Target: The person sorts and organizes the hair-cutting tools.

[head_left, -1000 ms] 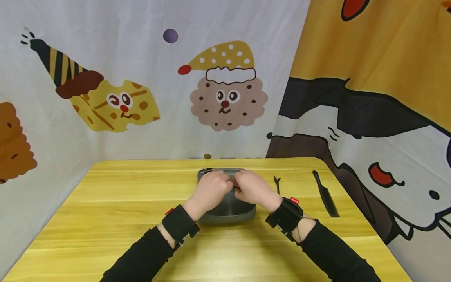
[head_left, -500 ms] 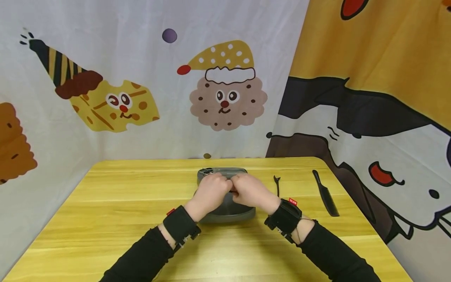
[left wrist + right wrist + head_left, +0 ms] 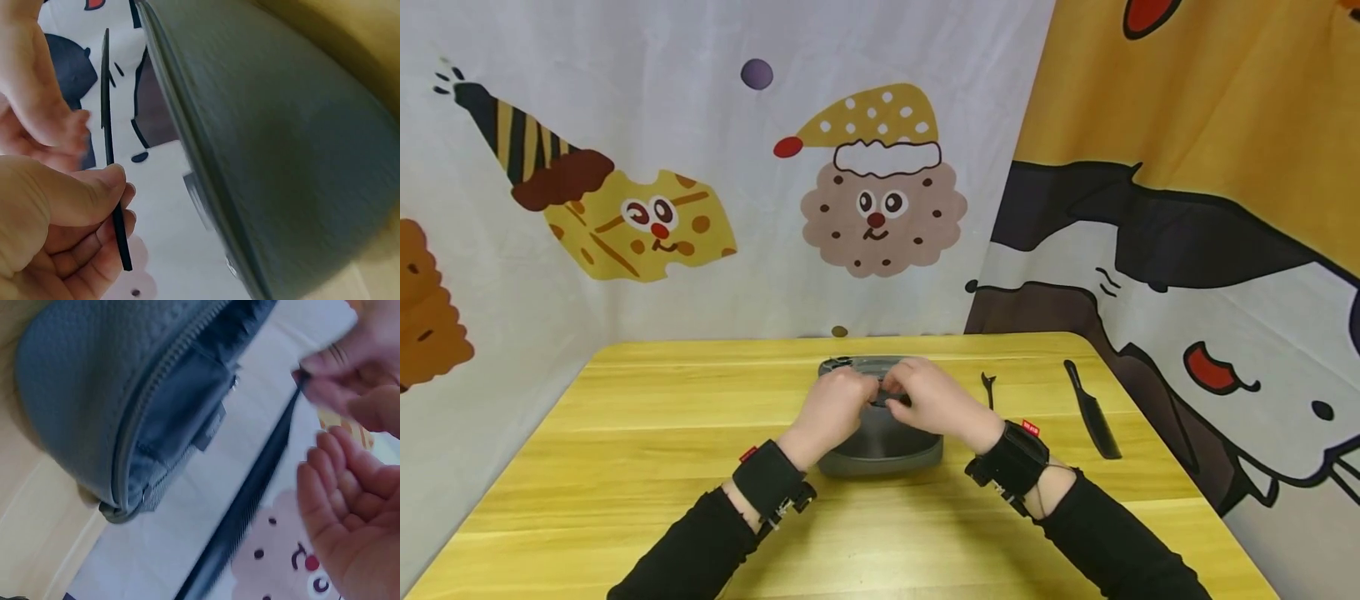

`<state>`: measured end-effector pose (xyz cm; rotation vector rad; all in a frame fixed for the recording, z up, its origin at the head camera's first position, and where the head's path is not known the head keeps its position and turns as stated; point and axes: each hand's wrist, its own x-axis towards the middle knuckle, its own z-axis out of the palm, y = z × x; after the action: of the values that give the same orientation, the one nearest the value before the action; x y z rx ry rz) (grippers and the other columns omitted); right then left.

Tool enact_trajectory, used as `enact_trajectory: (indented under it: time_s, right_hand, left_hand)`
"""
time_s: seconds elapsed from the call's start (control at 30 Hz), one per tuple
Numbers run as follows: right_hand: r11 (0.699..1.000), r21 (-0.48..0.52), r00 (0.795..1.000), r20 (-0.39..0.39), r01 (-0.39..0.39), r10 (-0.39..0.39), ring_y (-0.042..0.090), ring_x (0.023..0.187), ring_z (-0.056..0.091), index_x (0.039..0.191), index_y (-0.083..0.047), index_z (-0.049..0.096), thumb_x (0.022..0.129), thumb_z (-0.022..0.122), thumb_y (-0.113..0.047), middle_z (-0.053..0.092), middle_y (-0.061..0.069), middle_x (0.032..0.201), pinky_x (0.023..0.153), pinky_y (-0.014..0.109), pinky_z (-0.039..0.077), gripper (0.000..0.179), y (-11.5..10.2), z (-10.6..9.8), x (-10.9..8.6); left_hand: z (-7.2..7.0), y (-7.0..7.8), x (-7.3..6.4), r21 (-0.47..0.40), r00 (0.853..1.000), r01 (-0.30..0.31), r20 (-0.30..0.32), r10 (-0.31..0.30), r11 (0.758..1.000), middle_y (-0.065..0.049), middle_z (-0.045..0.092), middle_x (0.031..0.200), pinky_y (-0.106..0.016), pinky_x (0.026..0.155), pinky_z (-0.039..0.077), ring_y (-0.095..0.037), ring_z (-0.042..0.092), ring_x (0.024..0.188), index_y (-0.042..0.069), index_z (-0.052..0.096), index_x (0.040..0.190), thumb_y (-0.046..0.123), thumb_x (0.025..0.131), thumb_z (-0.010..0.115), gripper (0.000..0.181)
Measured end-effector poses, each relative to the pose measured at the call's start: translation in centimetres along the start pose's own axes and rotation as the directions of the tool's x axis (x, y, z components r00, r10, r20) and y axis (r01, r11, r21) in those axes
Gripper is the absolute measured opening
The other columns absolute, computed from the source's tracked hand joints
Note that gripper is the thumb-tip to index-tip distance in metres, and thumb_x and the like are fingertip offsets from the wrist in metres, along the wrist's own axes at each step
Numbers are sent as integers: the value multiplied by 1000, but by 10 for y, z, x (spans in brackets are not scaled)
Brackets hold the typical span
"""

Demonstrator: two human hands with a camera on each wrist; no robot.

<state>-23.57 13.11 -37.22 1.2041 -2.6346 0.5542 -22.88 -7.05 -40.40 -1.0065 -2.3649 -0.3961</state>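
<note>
Over an unzipped dark grey pouch (image 3: 880,446), my left hand (image 3: 833,408) pinches one end of a thin black comb (image 3: 240,500) between thumb and fingers. In the left wrist view the comb is nearly edge-on; its fine teeth show in the right wrist view. My right hand (image 3: 934,398) is close beside it, fingers loosely bent and apart from the comb in the right wrist view. The pouch's open mouth, with a zip and dark lining (image 3: 181,406), faces the right wrist camera. In the head view both hands hide most of the held comb.
A black handled comb (image 3: 1093,412) lies on the right of the wooden table (image 3: 662,450). Nearer the pouch lies a slim dark piece with a forked tip (image 3: 989,385), partly hidden by the right wrist. A printed curtain (image 3: 700,125) hangs behind the table.
My hands, pressed together half a second ago, have moved slightly apart. The left has shifted left with the comb, and the right hand's fingers have loosened.
</note>
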Motion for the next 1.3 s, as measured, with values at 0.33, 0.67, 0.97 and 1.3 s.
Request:
enact_trajectory:
  time_s: [0.33, 0.67, 0.97, 1.3]
  right_hand:
    - [982, 140, 969, -196, -126, 152, 19, 83, 61, 106, -2, 68, 93, 67, -4, 64, 7, 96, 76, 40, 55, 13, 30, -19, -12]
    - [946, 122, 945, -96, -301, 313, 20, 84, 64, 106, -2, 71, 94, 67, -9, 67, 6, 95, 76, 36, 55, 15, 59, -6, -36]
    - [901, 110, 908, 59, -419, 415, 23, 85, 65, 108, 5, 69, 93, 68, -12, 68, 9, 94, 76, 38, 55, 22, 64, 8, -47]
    - [898, 101, 903, 100, -428, 418, 18, 79, 65, 100, 1, 71, 92, 70, -18, 69, 4, 87, 73, 35, 54, 20, 63, 21, -51]
  left_hand:
    - [-7, -24, -20, -58, 987, 131, 96, -125, 990, 1, 58, 73, -27, 57, 40, -15, 54, 65, 14, 60, 76, -3, 82, 78, 26]
    - [-19, -35, -31, -49, 978, 178, 115, -172, 983, 3, 52, 69, -29, 57, 37, -13, 45, 62, 14, 55, 72, -4, 80, 79, 32]
    - [-20, -39, -34, -41, 972, 203, 133, -196, 978, 5, 57, 69, -29, 57, 45, -14, 54, 63, 15, 58, 71, -2, 76, 83, 30]
    - [-15, -40, -38, -31, 973, 195, 131, -189, 980, 4, 57, 68, -29, 56, 47, -14, 55, 63, 15, 59, 71, -2, 77, 82, 29]
